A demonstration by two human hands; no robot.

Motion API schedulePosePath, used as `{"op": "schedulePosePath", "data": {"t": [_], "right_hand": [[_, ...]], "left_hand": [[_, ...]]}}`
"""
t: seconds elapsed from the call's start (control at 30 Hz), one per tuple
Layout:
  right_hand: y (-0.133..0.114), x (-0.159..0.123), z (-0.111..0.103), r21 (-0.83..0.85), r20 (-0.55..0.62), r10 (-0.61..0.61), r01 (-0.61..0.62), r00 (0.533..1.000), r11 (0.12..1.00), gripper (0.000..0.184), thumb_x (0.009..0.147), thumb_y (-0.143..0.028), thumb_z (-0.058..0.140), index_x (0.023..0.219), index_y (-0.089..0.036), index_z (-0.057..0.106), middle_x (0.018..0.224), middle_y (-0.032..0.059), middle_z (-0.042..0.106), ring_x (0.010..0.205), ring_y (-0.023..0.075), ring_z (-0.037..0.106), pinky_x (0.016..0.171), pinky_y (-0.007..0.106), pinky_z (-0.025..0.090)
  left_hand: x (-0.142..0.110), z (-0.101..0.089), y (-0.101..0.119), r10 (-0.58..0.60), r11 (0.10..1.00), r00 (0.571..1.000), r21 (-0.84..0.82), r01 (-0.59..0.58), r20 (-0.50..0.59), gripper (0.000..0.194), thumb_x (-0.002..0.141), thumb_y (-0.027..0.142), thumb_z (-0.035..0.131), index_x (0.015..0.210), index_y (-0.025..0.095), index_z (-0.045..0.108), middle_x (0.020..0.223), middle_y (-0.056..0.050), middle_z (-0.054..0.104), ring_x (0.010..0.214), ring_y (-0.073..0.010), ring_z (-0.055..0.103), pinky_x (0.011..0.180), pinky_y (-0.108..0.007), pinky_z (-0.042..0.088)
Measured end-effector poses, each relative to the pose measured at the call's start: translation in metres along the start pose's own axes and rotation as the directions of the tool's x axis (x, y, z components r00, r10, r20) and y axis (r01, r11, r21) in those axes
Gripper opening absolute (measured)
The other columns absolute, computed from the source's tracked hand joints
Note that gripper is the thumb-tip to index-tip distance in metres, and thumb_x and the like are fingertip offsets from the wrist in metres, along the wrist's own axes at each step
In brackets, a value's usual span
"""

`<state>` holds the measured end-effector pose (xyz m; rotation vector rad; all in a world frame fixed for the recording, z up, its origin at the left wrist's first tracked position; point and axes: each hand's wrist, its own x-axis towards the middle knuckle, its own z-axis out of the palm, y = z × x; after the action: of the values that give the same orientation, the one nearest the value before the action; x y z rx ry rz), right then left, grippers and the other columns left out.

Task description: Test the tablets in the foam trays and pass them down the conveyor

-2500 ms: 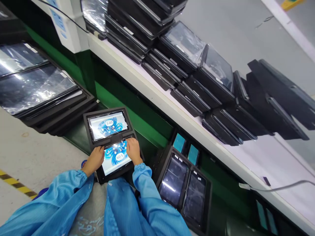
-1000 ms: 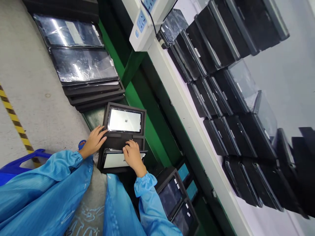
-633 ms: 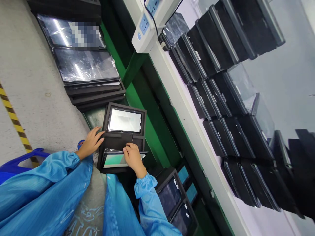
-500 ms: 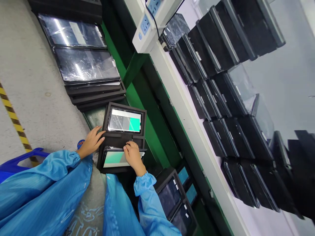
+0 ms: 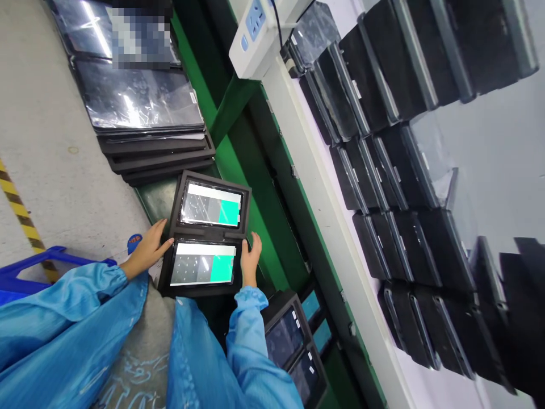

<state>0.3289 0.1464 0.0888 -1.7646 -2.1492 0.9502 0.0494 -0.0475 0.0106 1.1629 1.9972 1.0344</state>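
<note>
A black foam tray lies before me with two tablets set in its recesses. The upper tablet and the lower tablet both have lit screens with a keypad on grey, a white band and a green block. My left hand holds the tray's left edge, its thumb on the rim and the other fingers along the side. At the right edge, beside the lower tablet, my right hand grips the tray, thumb against the rim and fingers outside it. Fingertips below the rim are hidden.
Stacked foam trays with dark tablets lie beyond. Another tray of dark tablets sits at lower right. Rows of dark devices stand on the bench at right, near a power strip. A blue plastic object is at left.
The lower tablet was tilted under my right hand and now lies flat in its recess. My right hand has let go of it and moved right to the tray's edge.
</note>
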Motion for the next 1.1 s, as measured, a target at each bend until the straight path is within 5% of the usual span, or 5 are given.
{"op": "schedulePosePath", "data": {"t": [0.17, 0.47, 1.1], "right_hand": [[0.048, -0.045, -0.009, 0.143, 0.123, 0.16, -0.177, 0.979, 0.974, 0.037, 0.098, -0.037, 0.065, 0.129, -0.018, 0.06, 0.13, 0.0095, 0.064, 0.11, 0.0242, 0.067, 0.093, 0.046, 0.058], [0.06, -0.07, 0.017, 0.271, 0.172, 0.234, -0.274, 0.957, 0.923, 0.04, 0.097, -0.036, 0.066, 0.133, -0.019, 0.058, 0.134, 0.01, 0.062, 0.115, 0.0258, 0.065, 0.097, 0.049, 0.056], [0.069, -0.065, 0.015, 0.373, 0.248, 0.247, -0.327, 0.937, 0.868, 0.042, 0.096, -0.034, 0.067, 0.135, -0.019, 0.057, 0.141, 0.0107, 0.058, 0.124, 0.0287, 0.061, 0.104, 0.054, 0.051]], "left_hand": [[-0.033, 0.025, -0.009, -0.145, 0.984, 0.984, -0.089, 0.154, 0.1, 0.058, 0.096, 0.051, 0.059, 0.142, 0.019, 0.048, 0.146, -0.015, 0.05, 0.133, -0.0321, 0.052, 0.111, -0.06, 0.045], [-0.024, 0.022, -0.008, -0.167, 0.966, 0.96, -0.158, 0.204, 0.223, 0.055, 0.096, 0.048, 0.061, 0.142, 0.019, 0.049, 0.147, -0.014, 0.049, 0.134, -0.0319, 0.051, 0.113, -0.06, 0.043], [-0.033, 0.048, 0.008, -0.214, 0.97, 0.977, -0.11, 0.215, 0.018, 0.062, 0.094, 0.047, 0.064, 0.146, 0.02, 0.043, 0.148, -0.015, 0.046, 0.133, -0.0331, 0.05, 0.11, -0.059, 0.045]]}}
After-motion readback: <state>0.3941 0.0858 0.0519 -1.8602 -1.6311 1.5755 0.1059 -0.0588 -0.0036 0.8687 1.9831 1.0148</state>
